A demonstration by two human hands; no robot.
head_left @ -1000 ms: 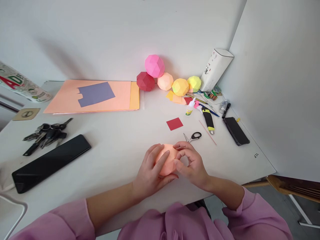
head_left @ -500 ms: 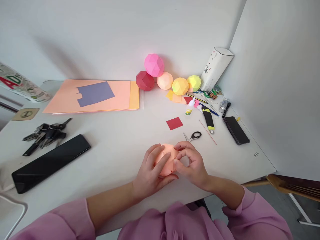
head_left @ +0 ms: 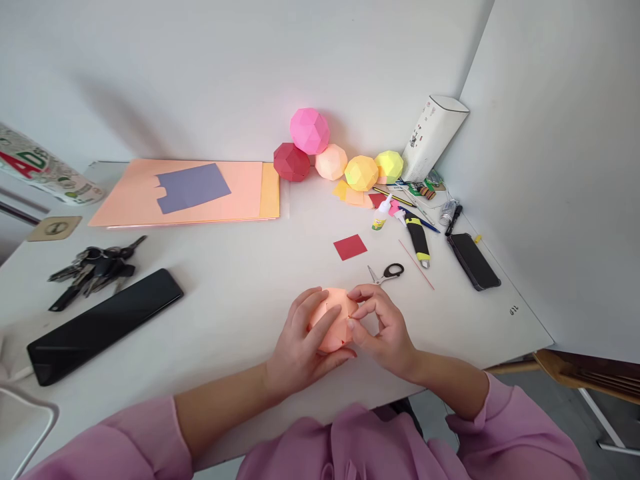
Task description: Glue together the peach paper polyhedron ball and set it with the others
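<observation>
A peach faceted paper ball (head_left: 336,336) is held low over the table's near edge. My left hand (head_left: 303,340) wraps around its left side, fingers over the top and thumb underneath. On the right side, the curled fingers and thumb of my right hand (head_left: 385,330) grip the ball's edge. A small red spot shows low on the ball. Just beyond my hands lie black-handled scissors (head_left: 390,272) and a red paper rectangle (head_left: 350,247).
Paper balls, including a pink one (head_left: 309,131), line the wall. A glue bottle (head_left: 381,212), a cutter (head_left: 417,239) and a phone (head_left: 473,261) lie at right. Keys (head_left: 95,272), a black device (head_left: 105,327) and paper sheets (head_left: 120,200) are at left.
The view has shifted slightly, so the table items appear a little further right. Both hands keep nearly the same hold on the peach ball.
</observation>
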